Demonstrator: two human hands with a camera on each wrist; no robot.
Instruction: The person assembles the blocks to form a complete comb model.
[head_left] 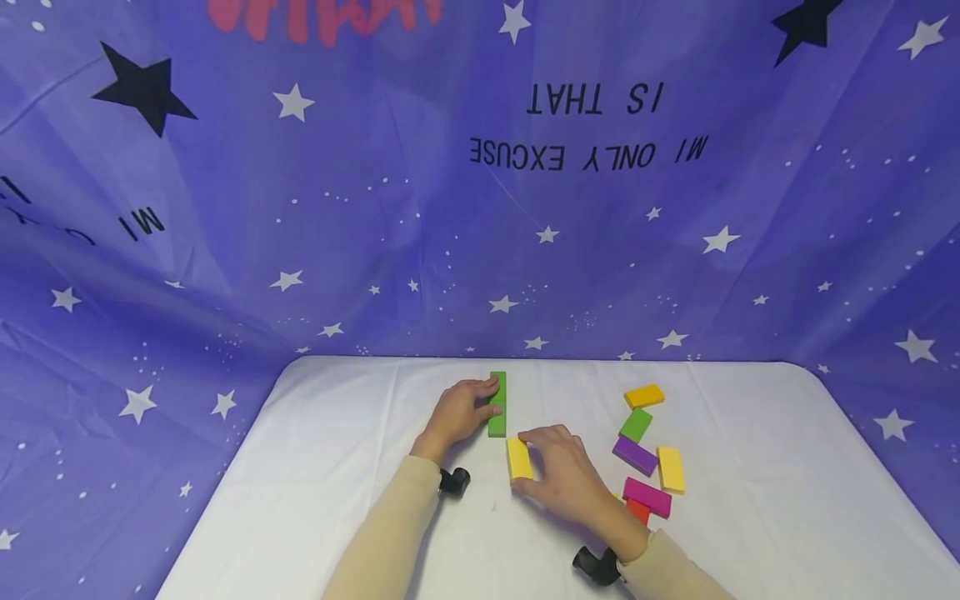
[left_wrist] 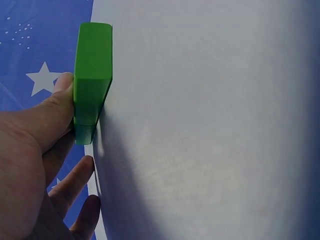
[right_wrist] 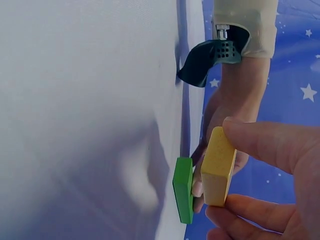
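Note:
Two green blocks stand end to end in a short row, the far green block (head_left: 502,387) against the near green block (head_left: 496,425). My left hand (head_left: 454,414) rests its fingertips and thumb along their left side. In the left wrist view, the thumb lies along one side of the green block (left_wrist: 93,52), with the opposite side uncovered. Nearer to me and slightly right of the row, my right hand (head_left: 562,477) pinches a yellow block (head_left: 518,459) by its two ends, thumb at the near end. The right wrist view shows this yellow block (right_wrist: 218,160) between thumb and fingers.
Right of my right hand lie scattered blocks: orange (head_left: 644,396), green (head_left: 636,425), purple (head_left: 635,456), yellow (head_left: 671,469), magenta (head_left: 647,497) and a partly covered red block (head_left: 639,510). A white cloth (head_left: 337,500) covers the table; a blue starry curtain (head_left: 420,275) hangs around it.

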